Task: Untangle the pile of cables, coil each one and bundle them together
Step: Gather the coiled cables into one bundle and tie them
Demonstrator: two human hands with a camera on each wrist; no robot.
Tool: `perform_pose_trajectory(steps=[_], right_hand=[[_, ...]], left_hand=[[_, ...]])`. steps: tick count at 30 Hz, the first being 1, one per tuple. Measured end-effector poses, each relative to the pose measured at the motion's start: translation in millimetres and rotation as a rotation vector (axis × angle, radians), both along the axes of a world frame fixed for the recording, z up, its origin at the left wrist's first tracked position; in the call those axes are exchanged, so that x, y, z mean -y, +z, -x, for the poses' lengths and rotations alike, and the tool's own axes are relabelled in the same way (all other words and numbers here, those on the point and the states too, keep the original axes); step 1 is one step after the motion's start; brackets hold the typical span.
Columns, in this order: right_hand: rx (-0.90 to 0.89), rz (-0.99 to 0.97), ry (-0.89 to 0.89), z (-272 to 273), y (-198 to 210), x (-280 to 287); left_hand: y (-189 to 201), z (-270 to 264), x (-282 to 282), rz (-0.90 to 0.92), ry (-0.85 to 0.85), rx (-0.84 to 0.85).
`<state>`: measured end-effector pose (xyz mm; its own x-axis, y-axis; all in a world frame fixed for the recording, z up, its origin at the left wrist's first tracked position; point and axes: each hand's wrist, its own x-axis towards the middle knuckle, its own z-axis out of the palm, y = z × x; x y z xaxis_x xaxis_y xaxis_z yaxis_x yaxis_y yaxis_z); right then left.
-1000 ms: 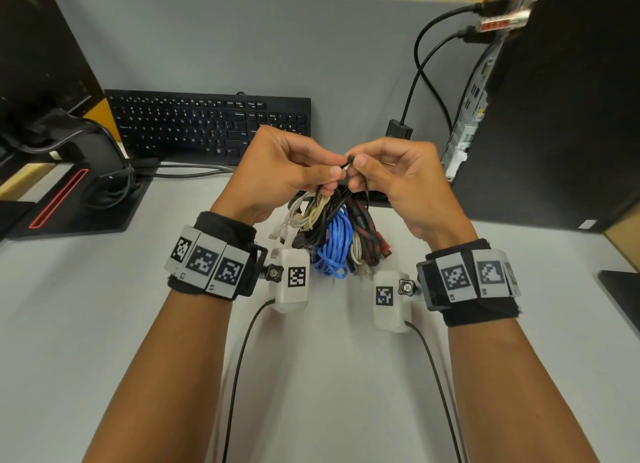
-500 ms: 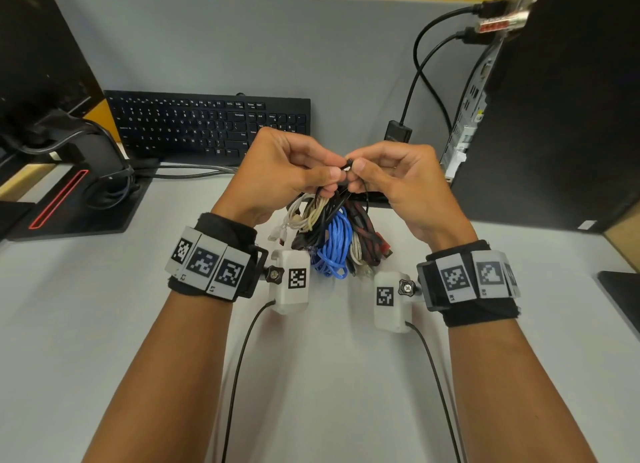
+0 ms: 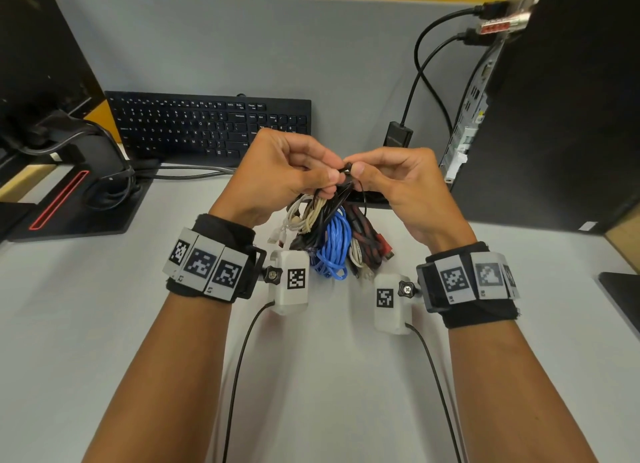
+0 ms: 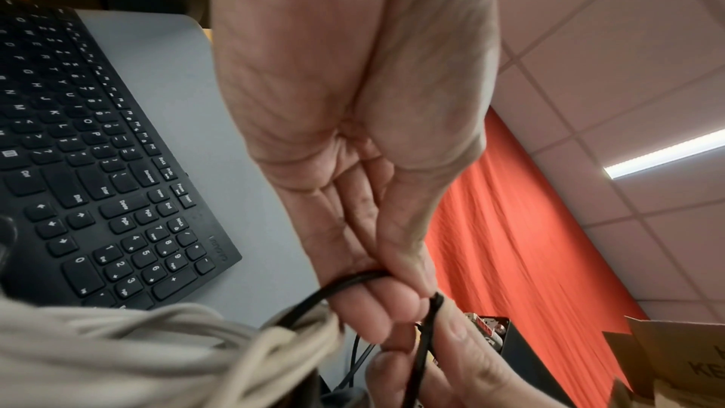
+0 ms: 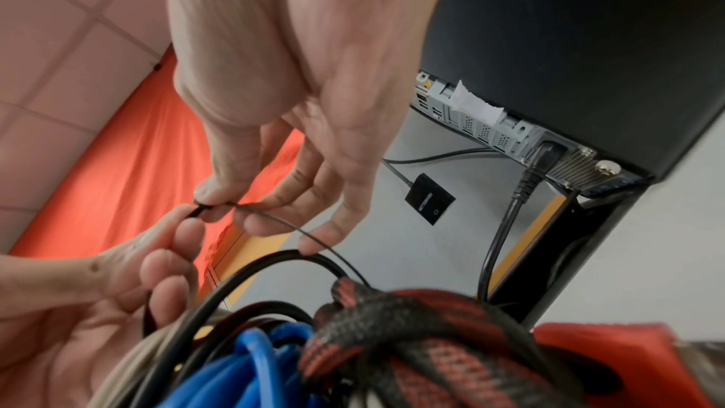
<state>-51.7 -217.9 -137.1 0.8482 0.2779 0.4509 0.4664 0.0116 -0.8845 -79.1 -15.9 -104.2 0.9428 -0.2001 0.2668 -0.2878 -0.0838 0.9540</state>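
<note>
A bundle of coiled cables (image 3: 332, 241) hangs under my hands above the desk: beige (image 4: 157, 346), black (image 5: 274, 262), blue (image 5: 255, 362) and red-black braided (image 5: 412, 337). A thin black tie (image 5: 274, 222) runs over the bundle's top. My left hand (image 3: 332, 177) pinches one end of the tie (image 4: 431, 321), with its lower fingers curled round the bundle's top. My right hand (image 3: 360, 171) pinches the tie (image 3: 348, 167) between thumb and forefinger, touching the left fingertips. The top of the bundle is hidden by my fingers.
A black keyboard (image 3: 207, 126) lies behind my hands. A monitor stand (image 3: 79, 199) sits at the left and a black computer tower (image 3: 554, 109) at the right, with plugged-in cables and a small black adapter (image 3: 398, 135). The grey desk (image 3: 329, 376) extends toward me.
Both hands stay pinched together over the bundle. Only the fingertips have shifted slightly.
</note>
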Motion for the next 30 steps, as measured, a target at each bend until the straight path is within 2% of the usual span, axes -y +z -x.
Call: perform_pose_trajectory(steps=[14, 23, 30], right_hand=[[0.139, 0.178, -0.027, 8, 10, -5], [0.100, 0.137, -0.018, 9, 9, -7], [0.062, 0.105, 0.009, 10, 9, -6]], left_hand=[[4, 2, 0, -0.044, 0.025, -0.109], [9, 3, 1, 0.021, 0.064, -0.211], [9, 4, 3, 0.061, 0.066, -0.226]])
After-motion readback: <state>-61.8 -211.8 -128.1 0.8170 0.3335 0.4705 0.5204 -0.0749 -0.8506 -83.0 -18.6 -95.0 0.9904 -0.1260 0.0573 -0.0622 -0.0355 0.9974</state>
